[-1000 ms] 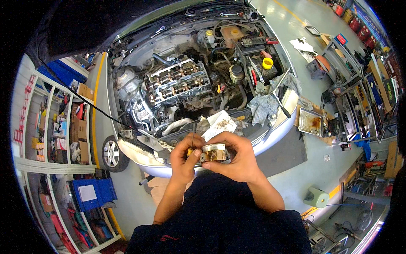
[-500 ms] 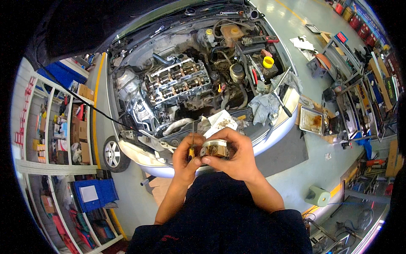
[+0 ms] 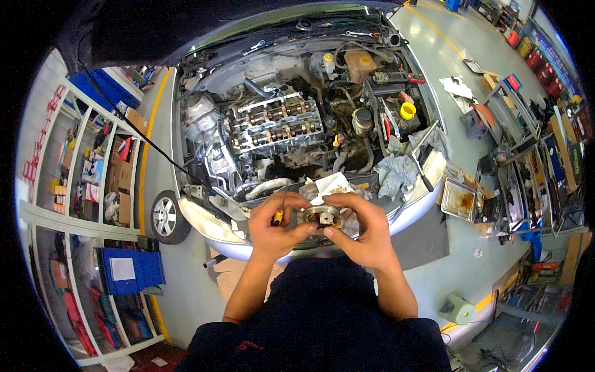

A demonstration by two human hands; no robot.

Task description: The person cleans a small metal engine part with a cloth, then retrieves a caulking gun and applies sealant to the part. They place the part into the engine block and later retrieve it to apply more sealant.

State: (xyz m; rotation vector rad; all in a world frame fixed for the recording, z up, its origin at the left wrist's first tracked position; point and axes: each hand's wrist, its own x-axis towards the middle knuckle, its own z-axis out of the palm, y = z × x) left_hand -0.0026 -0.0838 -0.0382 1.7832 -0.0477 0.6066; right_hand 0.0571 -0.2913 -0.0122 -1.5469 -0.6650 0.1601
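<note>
Just in front of my chest, both hands hold a round metal engine part [image 3: 324, 216] with a silvery rim and brownish recesses below it. My left hand [image 3: 270, 230] is closed on its left side, the thumb at its lower edge. A small screwdriver with a yellow-and-black handle [image 3: 278, 217] is tucked in the same hand, its thin shaft pointing up. My right hand [image 3: 367, 230] grips the part from the right, fingers over the top and thumb below. The fingers cover the part's sides. Behind it lies a white paper [image 3: 333, 184] with dark specks.
Ahead is an open engine bay with exposed camshafts [image 3: 276, 127]. Grey rags [image 3: 396, 175] and a long-handled tool [image 3: 423, 170] lie at its front right. A wheel [image 3: 167, 217] stands left, near shelves [image 3: 80, 226]. A metal tray [image 3: 459, 199] and a green stool [image 3: 457, 309] are at right.
The engine part has been turned in my hands, so its recessed side now faces me more squarely. My right hand has shifted slightly right. The whole view has swung a little left.
</note>
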